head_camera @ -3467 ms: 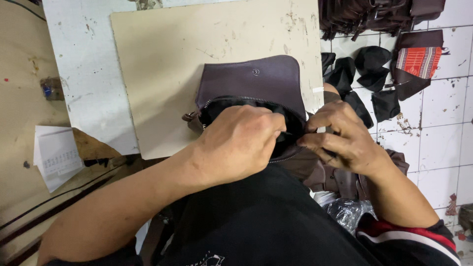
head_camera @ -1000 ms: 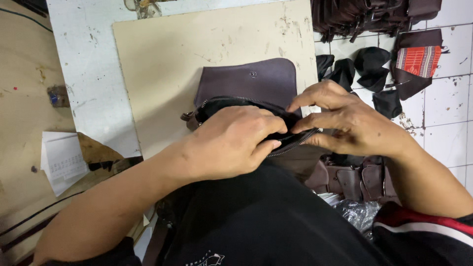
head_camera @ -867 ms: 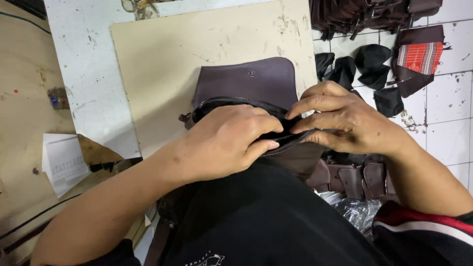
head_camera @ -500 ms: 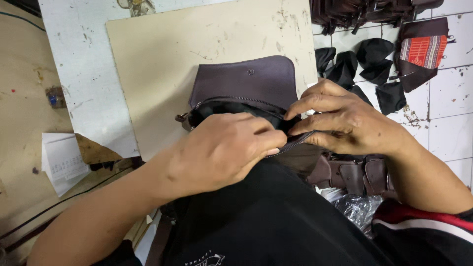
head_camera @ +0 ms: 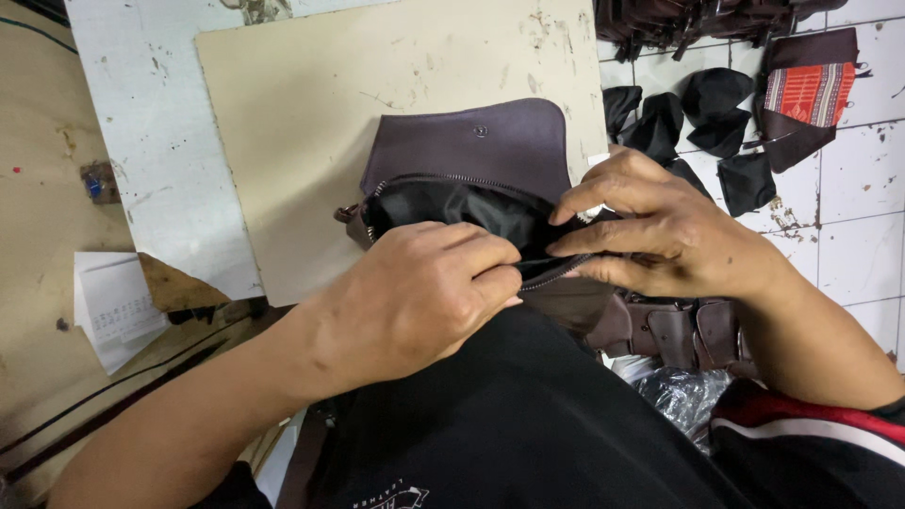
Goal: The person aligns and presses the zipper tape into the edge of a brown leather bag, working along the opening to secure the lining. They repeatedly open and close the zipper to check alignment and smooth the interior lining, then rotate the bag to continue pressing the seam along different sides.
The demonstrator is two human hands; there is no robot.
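— What do we have in hand?

— One dark brown leather bag (head_camera: 471,151), lying at the near edge of the beige board (head_camera: 311,104), its flap thrown open toward twelve o'clock with a single small snap stud showing. A zipper runs round its open mouth, and black lining (head_camera: 452,207) fills the opening.

— And our two hands?

— Our left hand (head_camera: 424,292) comes in from seven o'clock, fingers curled and pressed together, pinching the near rim of the mouth at the zipper. Our right hand (head_camera: 660,236) comes from four o'clock, thumb and fingertips closed on the lining and rim at the bag's three o'clock side. Both are gripping, neither spread.

— What else do we count?

— Several black fabric pieces (head_camera: 698,113), five or so, lie on the tiled floor (head_camera: 848,217) at two o'clock. One piece with a red woven panel (head_camera: 811,90) sits beyond them. A heap of brown leather goods (head_camera: 679,19) is at one o'clock; we cannot count them. A strip of brown pouches (head_camera: 679,330) hangs under our right wrist, above a crumpled plastic bag (head_camera: 679,396).

— The surface?

— The board rests on a chipped white tabletop (head_camera: 151,141). At nine o'clock one white printed sheet (head_camera: 113,306) lies on bare wood. The floor tiles are white and stained.
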